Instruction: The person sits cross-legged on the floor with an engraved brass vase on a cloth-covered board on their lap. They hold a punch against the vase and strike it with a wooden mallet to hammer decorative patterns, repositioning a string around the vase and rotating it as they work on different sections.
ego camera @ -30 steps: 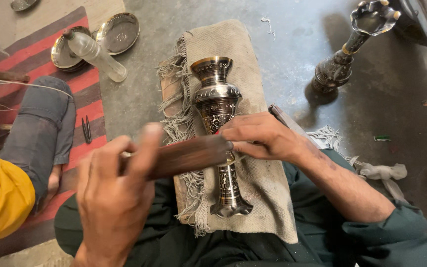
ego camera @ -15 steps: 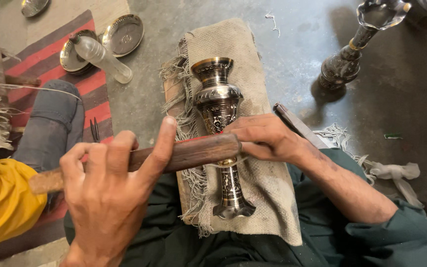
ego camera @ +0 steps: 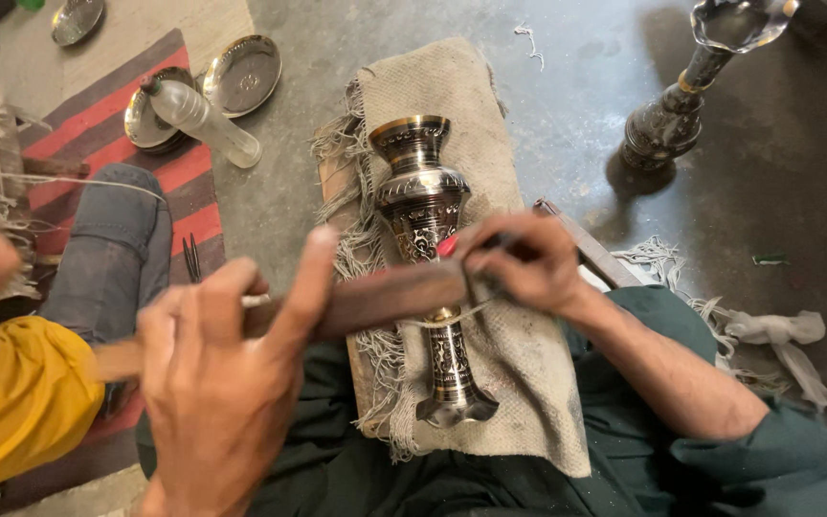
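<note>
The left hand (ego camera: pixel 217 383) is gripping a long wooden stick (ego camera: pixel 375 297), fingers wrapped over the top and thumb stretched along it, and is holding it flat across the middle of a metal vase (ego camera: pixel 428 258). The right hand (ego camera: pixel 519 263) is pinching a thin dark tool near the far end of that stick, fingertips closed tight and pressing down at the narrow waist of the vase; a small red tip is showing just beside the fingers. The tool itself is too blurred to make out.

The vase is lying on its side on a coarse cloth (ego camera: pixel 490 115) spread over the person's lap and the floor, its mouth pointing away and its foot toward the body. Its wide belly and lower stem are already carrying fine bright patterns on a dark surface, so much of the decorating seems done; the hands are working at the band between them, which looks like the part left.

Further out, a plastic bottle (ego camera: pixel 205 120) is lying by two steel plates (ego camera: pixel 241 75) on a striped rug (ego camera: pixel 98 144). A second tall vase (ego camera: pixel 681 96) is standing on the bare floor, well apart. A person in a yellow sleeve (ego camera: pixel 11 402) is sitting just beside.
</note>
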